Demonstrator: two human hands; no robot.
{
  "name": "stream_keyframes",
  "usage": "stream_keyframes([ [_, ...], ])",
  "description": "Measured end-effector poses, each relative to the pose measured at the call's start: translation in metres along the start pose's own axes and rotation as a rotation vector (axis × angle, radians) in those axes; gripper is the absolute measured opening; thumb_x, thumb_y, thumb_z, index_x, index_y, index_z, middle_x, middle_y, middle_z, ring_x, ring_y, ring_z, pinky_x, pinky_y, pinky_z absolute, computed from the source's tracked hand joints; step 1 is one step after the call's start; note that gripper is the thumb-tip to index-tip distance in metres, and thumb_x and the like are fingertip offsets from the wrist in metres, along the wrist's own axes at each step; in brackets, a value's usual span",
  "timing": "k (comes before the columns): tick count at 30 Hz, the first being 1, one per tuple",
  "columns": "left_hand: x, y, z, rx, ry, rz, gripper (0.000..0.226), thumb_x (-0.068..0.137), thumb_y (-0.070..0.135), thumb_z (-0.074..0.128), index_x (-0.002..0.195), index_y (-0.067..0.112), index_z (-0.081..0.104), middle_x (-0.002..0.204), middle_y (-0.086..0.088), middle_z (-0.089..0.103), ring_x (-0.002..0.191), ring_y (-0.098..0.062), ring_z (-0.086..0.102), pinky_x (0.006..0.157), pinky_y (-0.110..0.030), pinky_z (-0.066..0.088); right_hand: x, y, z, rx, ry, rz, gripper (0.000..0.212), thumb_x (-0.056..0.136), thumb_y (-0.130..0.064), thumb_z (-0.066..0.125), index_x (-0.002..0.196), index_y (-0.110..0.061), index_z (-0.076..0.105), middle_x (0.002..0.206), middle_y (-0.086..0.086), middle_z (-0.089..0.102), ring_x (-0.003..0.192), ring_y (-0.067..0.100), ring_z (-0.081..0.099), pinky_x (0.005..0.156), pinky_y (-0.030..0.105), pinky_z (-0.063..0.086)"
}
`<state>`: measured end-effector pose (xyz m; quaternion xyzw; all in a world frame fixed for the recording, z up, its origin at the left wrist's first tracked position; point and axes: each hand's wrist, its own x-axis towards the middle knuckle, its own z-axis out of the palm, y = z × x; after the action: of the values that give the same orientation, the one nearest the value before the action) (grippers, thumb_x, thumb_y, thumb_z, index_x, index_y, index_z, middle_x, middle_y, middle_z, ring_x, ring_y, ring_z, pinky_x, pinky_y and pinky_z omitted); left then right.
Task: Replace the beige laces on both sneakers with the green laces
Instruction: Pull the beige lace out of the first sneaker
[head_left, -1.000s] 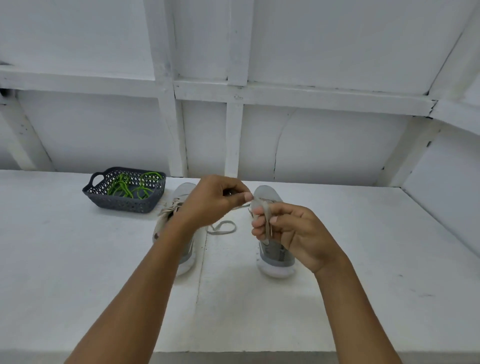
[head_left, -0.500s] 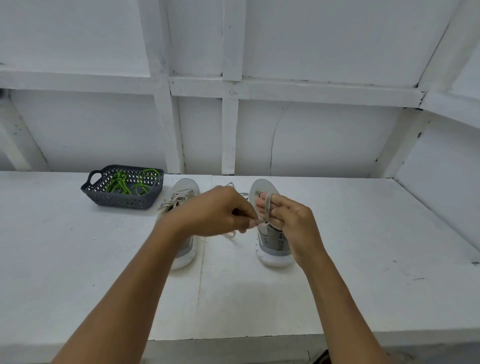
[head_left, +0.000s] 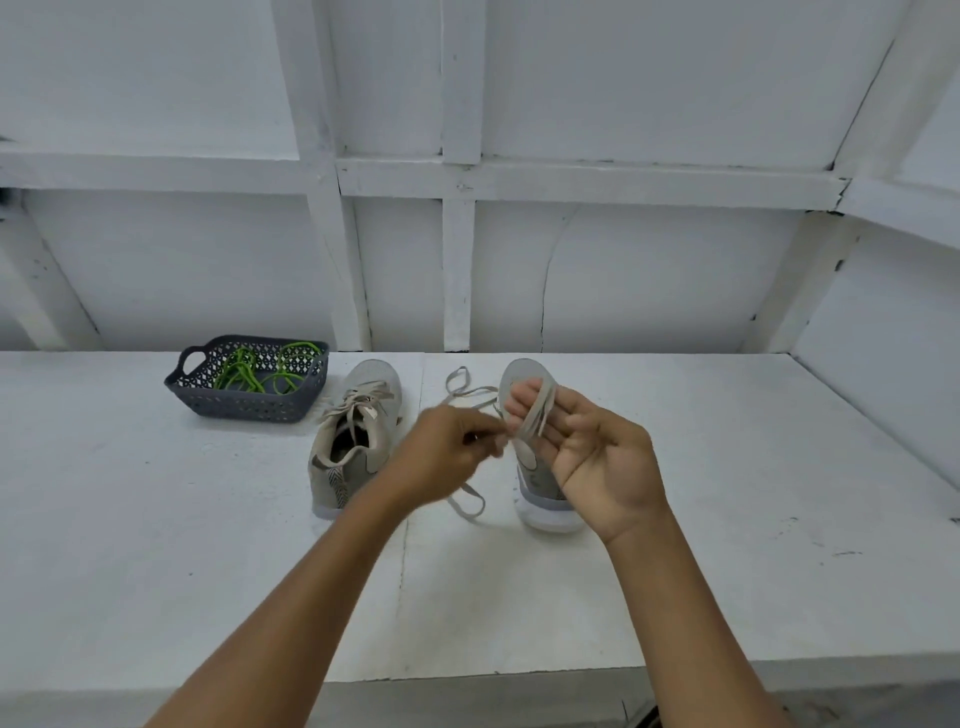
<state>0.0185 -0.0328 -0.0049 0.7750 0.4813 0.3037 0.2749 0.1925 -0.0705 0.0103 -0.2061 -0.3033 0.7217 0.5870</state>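
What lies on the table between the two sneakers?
The head view shows loops of the beige lace on the table between the left sneaker and the right sneaker; the left hand holds that lace above them.

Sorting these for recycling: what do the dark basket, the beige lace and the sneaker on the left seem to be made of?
The basket: looks like moulded plastic, matte dark grey, with a pierced lattice wall. The beige lace: flat woven fabric, probably; it drapes limply in bands. The left sneaker: seemingly knit or mesh textile upper, matte, over a pale rubbery-looking sole.
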Motion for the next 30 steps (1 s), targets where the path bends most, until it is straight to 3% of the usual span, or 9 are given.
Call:
stream_keyframes([
  [3, -0.006, 0.006, 0.009, 0.097, -0.197, 0.012, 0.015, 0.095, 0.014, 0.062, 0.097, 0.017, 0.077, 0.091, 0.005, 0.075, 0.08, -0.002, 0.066, 0.074, -0.027, 0.052, 0.003, 0.0, -0.007, -0.066, 0.148, -0.11, 0.032, 0.09, -0.01, 0.048, 0.113, 0.005, 0.066, 0.116, 0.024, 0.068, 0.109, 0.032, 0.068, 0.097, 0.039, 0.054],
  [6, -0.007, 0.027, -0.006, 0.214, -0.423, 0.076, 0.016, 0.095, 0.02, 0.062, 0.099, 0.011, 0.075, 0.092, 0.004, 0.075, 0.09, -0.012, 0.067, 0.083, -0.031, 0.052, 0.002, 0.001, -0.017, -0.519, 0.291, -0.21, 0.022, 0.097, -0.007, 0.054, 0.105, -0.014, 0.073, 0.11, 0.008, 0.074, 0.108, 0.023, 0.069, 0.099, 0.039, 0.052],
  [10, 0.003, 0.058, -0.035, 0.232, -0.356, 0.141, 0.015, 0.093, 0.027, 0.067, 0.098, 0.017, 0.077, 0.083, 0.007, 0.075, 0.078, -0.005, 0.067, 0.07, -0.017, 0.05, -0.007, -0.001, -0.024, -0.894, 0.23, -0.203, 0.038, 0.095, 0.001, 0.055, 0.092, -0.032, 0.075, 0.1, -0.007, 0.076, 0.103, 0.01, 0.069, 0.1, 0.035, 0.052],
  [15, 0.028, 0.057, -0.055, 0.088, -0.055, 0.135, 0.01, 0.089, 0.02, 0.073, 0.097, 0.019, 0.078, 0.083, 0.011, 0.075, 0.079, 0.0, 0.069, 0.076, -0.016, 0.054, -0.015, -0.002, -0.018, -0.732, -0.015, 0.008, 0.029, 0.099, 0.0, 0.042, 0.107, 0.0, 0.07, 0.101, 0.018, 0.074, 0.098, 0.031, 0.071, 0.088, 0.033, 0.057],
  [19, 0.033, 0.031, -0.028, 0.006, 0.06, 0.097, 0.01, 0.088, 0.02, 0.073, 0.097, 0.017, 0.079, 0.083, 0.008, 0.075, 0.08, -0.004, 0.069, 0.082, -0.027, 0.055, -0.021, -0.006, -0.02, -0.424, -0.03, -0.019, 0.023, 0.094, -0.01, 0.053, 0.105, 0.001, 0.07, 0.1, 0.02, 0.073, 0.094, 0.03, 0.071, 0.082, 0.033, 0.058],
  [22, 0.025, 0.019, 0.006, 0.055, -0.039, 0.051, 0.013, 0.092, 0.019, 0.068, 0.098, 0.013, 0.078, 0.087, -0.002, 0.075, 0.082, -0.021, 0.069, 0.083, -0.04, 0.054, -0.021, -0.009, -0.025, -0.245, 0.05, -0.084, 0.03, 0.085, -0.005, 0.053, 0.111, 0.004, 0.065, 0.109, 0.02, 0.072, 0.103, 0.029, 0.07, 0.087, 0.033, 0.058],
  [25, 0.011, 0.023, 0.027, 0.19, -0.278, 0.096, 0.017, 0.096, 0.017, 0.061, 0.105, 0.014, 0.075, 0.099, -0.001, 0.073, 0.085, -0.018, 0.063, 0.08, -0.033, 0.052, -0.019, -0.011, -0.032, -0.12, 0.152, -0.183, 0.034, 0.085, -0.008, 0.052, 0.115, 0.004, 0.062, 0.117, 0.02, 0.069, 0.113, 0.031, 0.066, 0.097, 0.037, 0.054],
  [27, 0.005, 0.034, 0.027, 0.264, -0.407, 0.174, 0.016, 0.096, 0.014, 0.058, 0.099, 0.009, 0.073, 0.095, -0.003, 0.073, 0.078, -0.014, 0.059, 0.073, -0.029, 0.047, -0.019, -0.01, -0.037, -0.216, 0.228, -0.213, 0.028, 0.092, -0.01, 0.05, 0.115, 0.0, 0.064, 0.119, 0.018, 0.069, 0.116, 0.03, 0.064, 0.103, 0.042, 0.049],
  [30, 0.005, 0.055, 0.004, 0.29, -0.492, 0.217, 0.014, 0.094, 0.017, 0.061, 0.098, 0.011, 0.073, 0.088, 0.001, 0.072, 0.08, -0.01, 0.06, 0.076, -0.029, 0.048, -0.024, -0.007, -0.04, -0.663, 0.345, -0.191, 0.028, 0.101, -0.015, 0.046, 0.106, -0.012, 0.073, 0.108, 0.007, 0.075, 0.107, 0.021, 0.069, 0.103, 0.043, 0.049],
])
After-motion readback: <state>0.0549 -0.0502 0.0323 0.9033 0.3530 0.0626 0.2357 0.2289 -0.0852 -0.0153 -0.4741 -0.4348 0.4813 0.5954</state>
